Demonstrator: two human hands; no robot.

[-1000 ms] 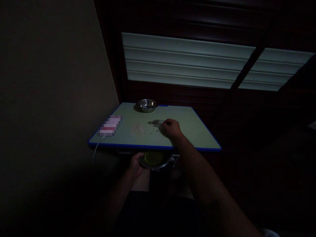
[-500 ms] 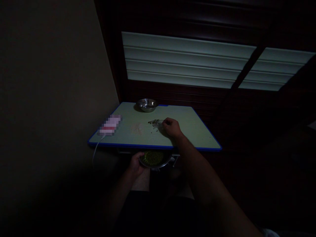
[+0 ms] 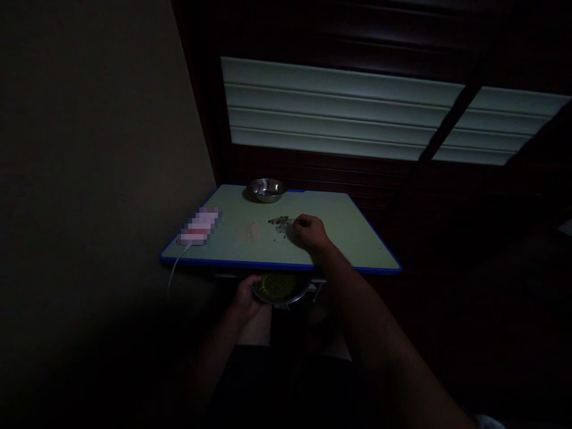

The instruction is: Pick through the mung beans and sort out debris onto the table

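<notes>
Below the table's front edge, my left hand (image 3: 247, 296) grips the left rim of a metal bowl (image 3: 290, 302), which holds many small green pieces, perhaps beans; the dim light hides their kind. Over the table (image 3: 353, 238), my right hand (image 3: 310, 231) has its fingers curled together, and what is in them, if anything, cannot be made out. Just left of those fingers lies a loose scatter of small dark bits (image 3: 280, 222). Farther left is a pale patch (image 3: 249, 232) on the tabletop.
A second metal bowl (image 3: 267, 190) stands at the table's back edge. A blurred pink, phone-like thing (image 3: 199, 226) lies at the left, with a white cable (image 3: 172, 271) hanging off the edge. A wall rises on the left; dark louvred panels (image 3: 330, 113) stand behind.
My right hand has shifted very slightly beside the dark bits, its fingers still curled. My left hand and the bowl in it stay where they were.
</notes>
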